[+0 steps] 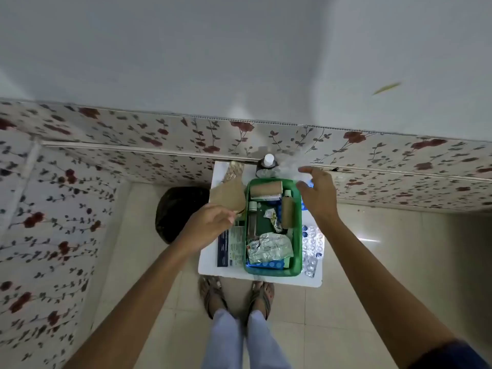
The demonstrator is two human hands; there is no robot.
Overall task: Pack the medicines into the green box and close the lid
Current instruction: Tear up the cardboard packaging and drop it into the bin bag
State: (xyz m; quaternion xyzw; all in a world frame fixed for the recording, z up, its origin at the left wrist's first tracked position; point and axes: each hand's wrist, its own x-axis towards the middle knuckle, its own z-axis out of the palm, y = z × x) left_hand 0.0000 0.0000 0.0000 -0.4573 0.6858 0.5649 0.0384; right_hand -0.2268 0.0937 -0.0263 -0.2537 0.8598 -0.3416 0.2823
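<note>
The green box (pixel 298 235) stands lidless on a small white table (pixel 266 280), filled with foil blister strips, a brown roll, small bottles and a blue pack. My left hand (pixel 206 225) pinches a brown paper packet (pixel 229 194) just left of the box. My right hand (pixel 316 191) hovers over the box's far right corner, fingers spread and empty. A dark bottle with a white cap (pixel 267 162) stands behind the box. Blister strips (pixel 312 249) lie right of the box, and a printed medicine carton (pixel 230 246) lies left of it.
Floral-patterned walls (pixel 106 145) close in behind and on the left. A dark round bag (pixel 175 211) sits on the tiled floor left of the table. My feet in sandals (pixel 237 294) are at the table's near edge. Another strip (pixel 234 169) lies at the table's far left.
</note>
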